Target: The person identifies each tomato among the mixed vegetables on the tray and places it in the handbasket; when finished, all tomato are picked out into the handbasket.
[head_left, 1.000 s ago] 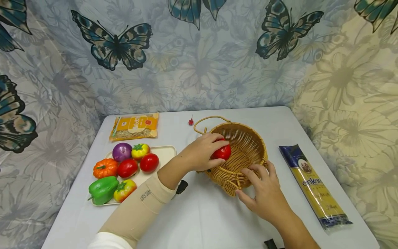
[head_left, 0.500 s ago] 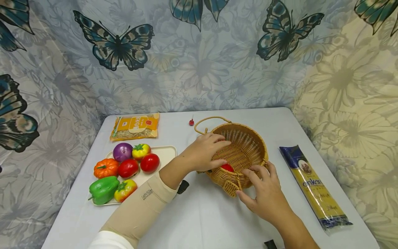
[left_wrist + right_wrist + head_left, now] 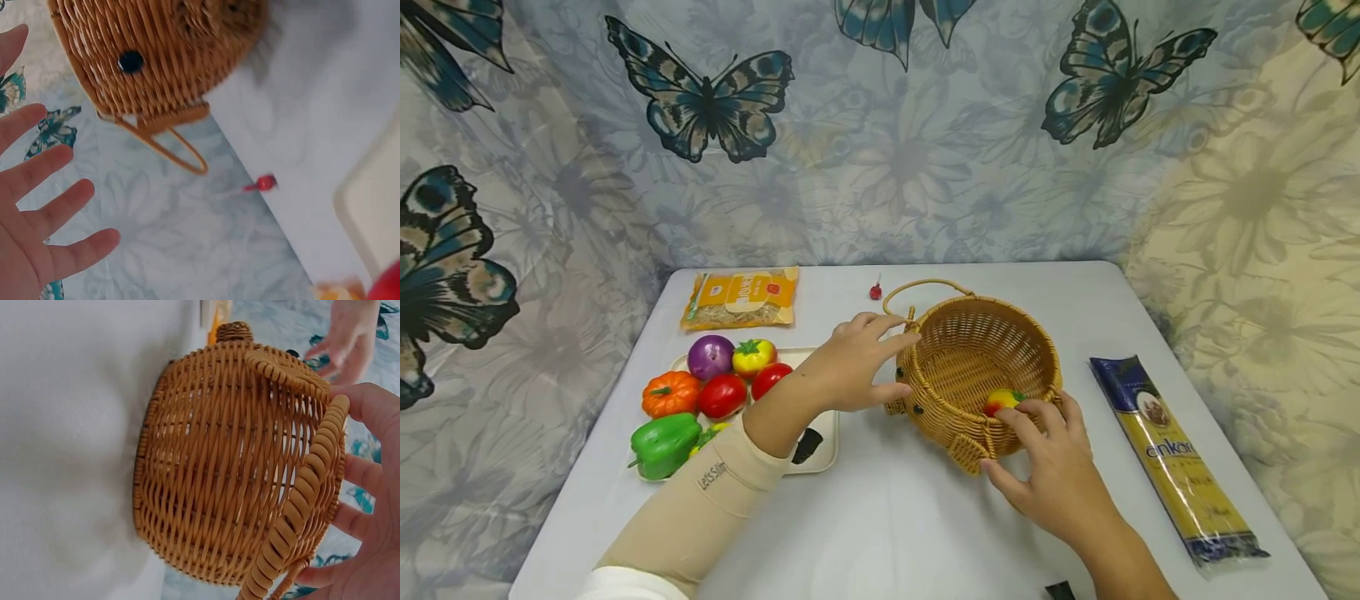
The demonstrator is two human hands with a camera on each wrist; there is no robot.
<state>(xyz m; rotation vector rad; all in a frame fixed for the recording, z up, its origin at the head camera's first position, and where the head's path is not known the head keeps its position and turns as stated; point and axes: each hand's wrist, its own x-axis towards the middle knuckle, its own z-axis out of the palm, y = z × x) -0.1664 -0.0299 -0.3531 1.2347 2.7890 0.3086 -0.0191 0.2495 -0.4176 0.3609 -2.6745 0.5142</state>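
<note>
My left hand (image 3: 857,367) is beside the animal-faced wicker basket (image 3: 947,417), its fingers spread and nothing in them. In the left wrist view, the left palm (image 3: 15,262) faces the basket's eyed side, apart from it. My right hand (image 3: 1048,467) grips the basket's near right rim, thumb outside by an ear-like flap and fingers over the edge. Inside the basket, close to those fingertips, lies a red-and-yellow tomato-like fruit (image 3: 1002,402) with a green top; the rim hides part of it. From the right wrist view, the thick braided handle (image 3: 294,512) passes in front of the right palm.
A cream tray (image 3: 827,442) at left bears a green bell pepper (image 3: 664,446), a small orange pumpkin (image 3: 670,394), a purple round vegetable (image 3: 711,357) and several tomato-like ones. Behind it lies a yellow grain packet (image 3: 741,298). An ankara pasta packet (image 3: 1176,458) lies at right.
My left hand has let go of the red fruit and drawn back leftward out of the basket. The fruit has rolled toward the right hand, showing its yellow side. The right hand keeps its grip.
</note>
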